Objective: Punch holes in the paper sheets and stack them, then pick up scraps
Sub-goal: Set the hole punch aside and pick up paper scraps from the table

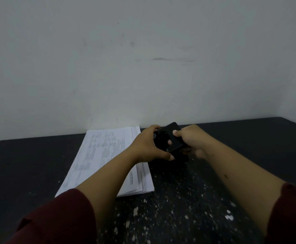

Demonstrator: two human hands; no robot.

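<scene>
Black hole punch: centre of frame, held at the far edge of the dark table, its base just right of the paper. Left hand grips its left side, fingers curled over the top, thumb low near the base. Right hand pinches the flat black panel at its right side, thumb on top. Stack of printed paper sheets: left of centre, lying flat, partly under the left forearm. White paper scraps are scattered over the lower centre and right. Dark red sleeves occupy the bottom corners. Pale wall fills the upper frame.
</scene>
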